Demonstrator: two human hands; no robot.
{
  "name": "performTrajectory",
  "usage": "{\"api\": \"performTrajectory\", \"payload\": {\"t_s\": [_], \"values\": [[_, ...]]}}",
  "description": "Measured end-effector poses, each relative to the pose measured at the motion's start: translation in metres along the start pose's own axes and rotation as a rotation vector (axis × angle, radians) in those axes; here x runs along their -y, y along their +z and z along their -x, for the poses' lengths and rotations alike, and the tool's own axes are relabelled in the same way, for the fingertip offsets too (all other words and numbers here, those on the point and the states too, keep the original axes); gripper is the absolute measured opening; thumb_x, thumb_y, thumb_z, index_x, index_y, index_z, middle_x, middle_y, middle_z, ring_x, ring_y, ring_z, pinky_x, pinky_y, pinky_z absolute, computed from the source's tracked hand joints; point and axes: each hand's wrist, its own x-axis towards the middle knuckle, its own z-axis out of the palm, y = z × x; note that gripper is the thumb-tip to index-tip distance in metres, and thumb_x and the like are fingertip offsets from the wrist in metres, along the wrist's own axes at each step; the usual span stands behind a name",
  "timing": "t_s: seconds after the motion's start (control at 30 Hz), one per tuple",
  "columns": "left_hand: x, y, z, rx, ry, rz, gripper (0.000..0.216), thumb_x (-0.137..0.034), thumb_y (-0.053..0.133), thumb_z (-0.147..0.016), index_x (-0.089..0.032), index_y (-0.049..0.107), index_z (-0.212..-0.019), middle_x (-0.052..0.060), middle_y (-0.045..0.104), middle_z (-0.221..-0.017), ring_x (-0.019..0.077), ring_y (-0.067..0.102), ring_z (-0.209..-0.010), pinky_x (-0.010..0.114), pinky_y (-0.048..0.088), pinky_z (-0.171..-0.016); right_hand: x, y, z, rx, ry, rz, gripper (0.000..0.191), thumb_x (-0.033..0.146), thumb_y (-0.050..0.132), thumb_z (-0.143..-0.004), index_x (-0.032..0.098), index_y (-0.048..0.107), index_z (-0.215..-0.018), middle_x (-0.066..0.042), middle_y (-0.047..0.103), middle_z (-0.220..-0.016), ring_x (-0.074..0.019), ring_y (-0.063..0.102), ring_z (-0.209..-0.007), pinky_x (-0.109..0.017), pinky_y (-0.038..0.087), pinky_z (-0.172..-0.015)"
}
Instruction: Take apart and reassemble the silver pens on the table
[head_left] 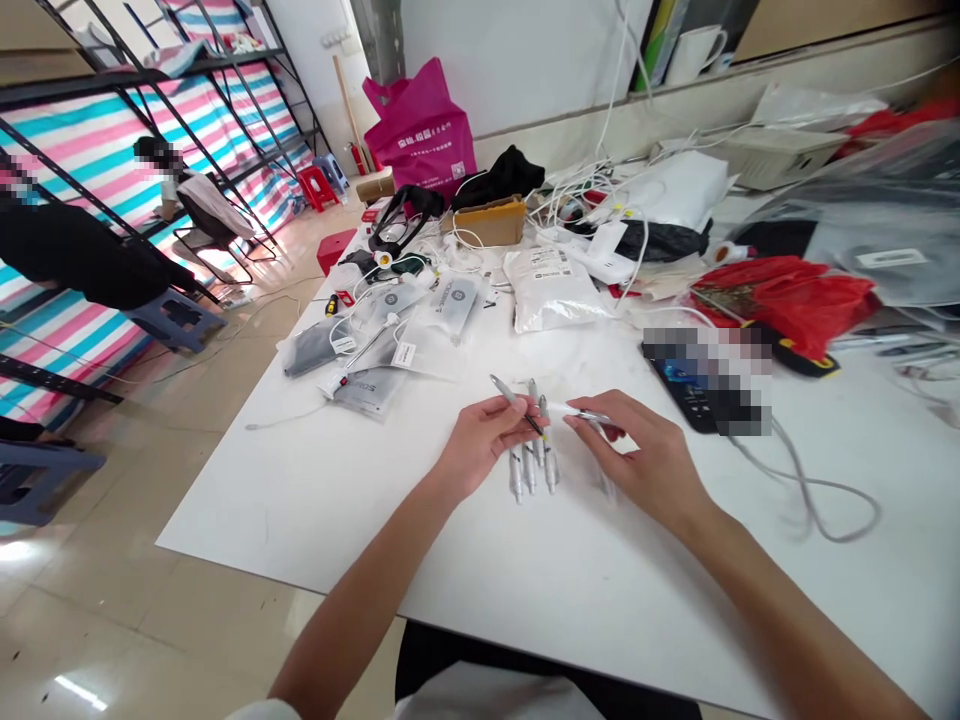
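Note:
My left hand [480,445] is closed, pinching a slim pen piece [508,392] between thumb and fingers. Its grey end points up and away, while a dark, thin end with a yellowish tip shows below the fingers. Closed too, my right hand [649,455] grips a white and grey pen part [589,413], held nearly level and pointing toward the left hand. Beneath and between the hands, several white and grey pens [531,465] lie side by side on the white table [450,570]. The fingers hide parts of both held pieces.
A phone [679,385] with a grey cable [806,500] lies to the right. Bagged items [367,390] lie at the left; a white package [555,290], red plastic bag [787,300] and magenta bag [424,135] stand farther back. Another person [82,260] sits at the left.

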Motion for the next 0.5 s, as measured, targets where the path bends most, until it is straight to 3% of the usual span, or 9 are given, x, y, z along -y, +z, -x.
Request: {"api": "performTrajectory", "payload": {"t_s": [0.13,0.2,0.33,0.5], "values": [[0.007,0.005,0.003,0.102,-0.078,-0.044,0.038,-0.043,0.082,-0.084,-0.013,0.078,-0.107,0.017,0.075,-0.117,0.0265,0.072,-0.106,0.046,0.049,-0.106,-0.008,-0.01,-0.002,0.022,-0.268,0.122,0.026,0.021,0.056,-0.102,0.029,0.071,-0.122,-0.008,0.07,-0.107,-0.0216,0.068,-0.092,-0.037,0.056,-0.081],[0.01,0.005,0.003,0.142,-0.104,-0.032,0.039,-0.043,0.081,-0.085,-0.013,0.078,-0.11,0.017,0.075,-0.121,0.0266,0.071,-0.11,0.046,0.048,-0.108,-0.008,-0.016,-0.002,0.079,-0.338,0.191,0.032,0.016,0.05,-0.102,0.029,0.069,-0.124,-0.01,0.069,-0.109,-0.0234,0.065,-0.092,-0.04,0.055,-0.079],[0.015,0.006,0.002,0.174,-0.138,0.005,0.039,-0.042,0.081,-0.086,-0.014,0.078,-0.113,0.016,0.075,-0.118,0.0251,0.071,-0.11,0.045,0.047,-0.108,0.001,-0.029,-0.003,0.166,-0.361,0.243,0.041,0.013,0.04,-0.103,0.031,0.067,-0.128,-0.011,0.068,-0.115,-0.0254,0.062,-0.091,-0.042,0.052,-0.076],[0.019,0.011,0.003,0.184,-0.16,0.054,0.028,-0.037,0.08,-0.088,-0.014,0.078,-0.103,0.013,0.075,-0.109,0.0205,0.07,-0.1,0.042,0.048,-0.105,0.002,-0.035,-0.003,0.179,-0.365,0.223,0.042,0.014,0.043,-0.103,0.035,0.065,-0.132,-0.01,0.067,-0.118,-0.0259,0.063,-0.095,-0.043,0.053,-0.081]]}}
